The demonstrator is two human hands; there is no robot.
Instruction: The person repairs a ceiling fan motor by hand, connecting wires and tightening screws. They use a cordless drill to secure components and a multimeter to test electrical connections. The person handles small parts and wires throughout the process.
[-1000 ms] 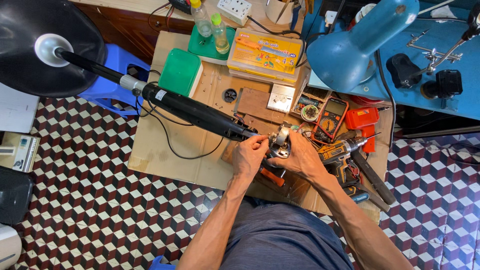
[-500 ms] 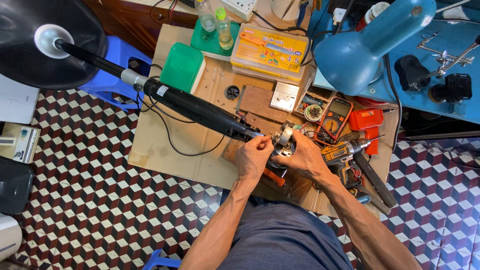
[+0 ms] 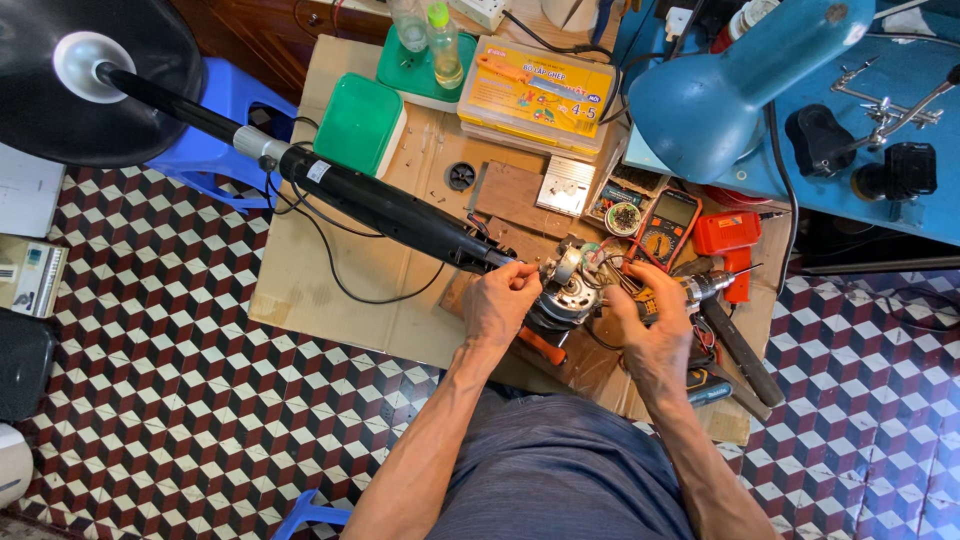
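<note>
Checkered red, white and black floor tiles [image 3: 150, 400] all round, w/ a low cardboard-covered surface [image 3: 330, 290] in the middle, crowded w/ tools. The fan motor [image 3: 565, 290] sits near the front edge of that surface, right between the two hands, at the end of a long black fan pole [image 3: 390, 210] that runs up-left to a round black base [image 3: 90, 80].

Left hand [image 3: 500, 305] is just left of the motor, grip pinched together at the spot where pole meets motor (what exactly sits between the fingertips is too small to tell). Right hand [image 3: 650, 325] is on the motor's right side, fingers curled in among the wires; can't tell whether that grip is closed on anything.

Around them: a red-and-yellow multimeter [image 3: 668, 222] and a red drill [image 3: 728, 240] behind the right hand, a green box [image 3: 360, 122] and a yellow parts case [image 3: 540, 95] farther back, a blue desk lamp [image 3: 730, 85] overhead at right, and a blue stool [image 3: 215, 150] at left.

Both forearms reach fwd from the lap, elbows bent, wrists angled inward toward the motor.
</note>
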